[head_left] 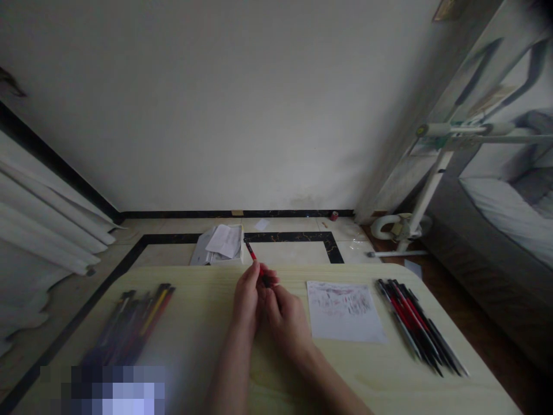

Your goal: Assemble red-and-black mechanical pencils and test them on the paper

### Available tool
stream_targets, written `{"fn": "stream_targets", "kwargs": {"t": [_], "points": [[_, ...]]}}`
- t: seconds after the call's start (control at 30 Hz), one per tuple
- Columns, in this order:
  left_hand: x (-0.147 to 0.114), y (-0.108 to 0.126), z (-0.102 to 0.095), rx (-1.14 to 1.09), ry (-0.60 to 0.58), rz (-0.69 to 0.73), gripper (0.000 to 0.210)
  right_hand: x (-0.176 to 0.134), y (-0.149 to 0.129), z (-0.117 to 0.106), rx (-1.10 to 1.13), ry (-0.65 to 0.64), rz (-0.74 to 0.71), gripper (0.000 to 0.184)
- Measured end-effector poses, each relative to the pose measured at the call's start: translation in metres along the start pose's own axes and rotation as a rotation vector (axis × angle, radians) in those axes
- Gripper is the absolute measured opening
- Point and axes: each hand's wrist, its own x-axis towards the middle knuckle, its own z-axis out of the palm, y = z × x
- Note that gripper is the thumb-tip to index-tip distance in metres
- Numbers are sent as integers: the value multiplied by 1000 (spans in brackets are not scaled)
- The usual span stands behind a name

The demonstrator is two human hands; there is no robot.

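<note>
Just above the table's far half, my left hand [248, 291] is closed around a slim red and black pen [251, 251]. The pen leans up and away, with its dark end pointing toward the far wall. My right hand [288, 320] is pressed against the left one, its fingers curled in at the pen's lower end. That lower end is mostly hidden between the hands. To the right of my hands lies a white sheet of paper [345, 323] with dark and reddish scribbles.
A row of red, black and grey pens [417, 328] lies right of the paper. Several blurred pens [133, 323] lie at the table's left. Beyond the table [194, 288], a box with papers [222, 242] sits on the floor. Exercise equipment [427, 196] stands at right.
</note>
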Motion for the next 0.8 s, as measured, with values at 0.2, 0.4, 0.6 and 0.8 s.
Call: {"fn": "stream_targets", "kwargs": {"t": [0.2,0.4,0.6,0.8], "points": [[1,0,-1,5,5,4,27,1,-4,-4,12,1,-10,31],[1,-1,-2,-101,2,-38,24,0,-4,-3,13,-4,-15,32],[0,-2,0,-131,38,-32,24,1,1,0,-80,10,-19,35],[-1,0,1,-113,75,-34,23,0,-1,-1,-46,7,1,34]]}}
